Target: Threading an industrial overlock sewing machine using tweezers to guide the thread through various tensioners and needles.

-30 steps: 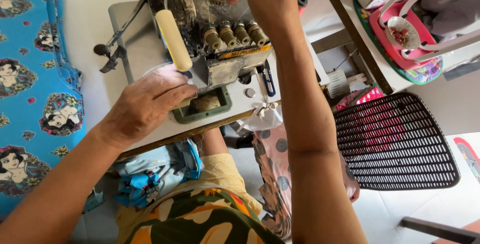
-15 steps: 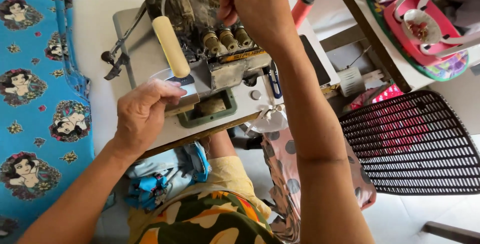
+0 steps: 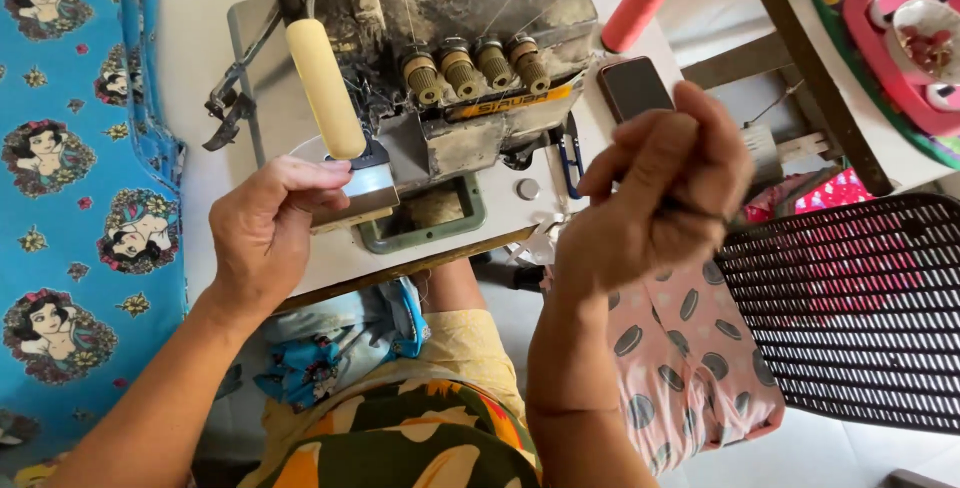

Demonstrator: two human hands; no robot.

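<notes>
A worn grey overlock sewing machine point(image 3: 470, 38) with several brass tension knobs stands on a white table point(image 3: 215, 68). My left hand point(image 3: 265, 233) rests at the machine's front left, fingers touching its metal plate point(image 3: 350, 203) below a cream-coloured handle point(image 3: 325, 88). My right hand point(image 3: 655, 203) is raised in front of the machine's right side, fingers curled shut on a small dark tool whose tip pokes out to the right; I cannot make out what it is. A thin thread runs up from the machine.
Blue printed fabric point(image 3: 70, 198) hangs at the left. A pink thread cone point(image 3: 635, 3) and a dark phone point(image 3: 635, 88) lie right of the machine. A black mesh basket point(image 3: 850, 308), pink dotted cloth point(image 3: 690, 368) and a pink tray point(image 3: 900, 38) are at right.
My right hand has come down from above the machine's top to in front of its right side. The view has moved closer. My left hand has stayed at the plate.
</notes>
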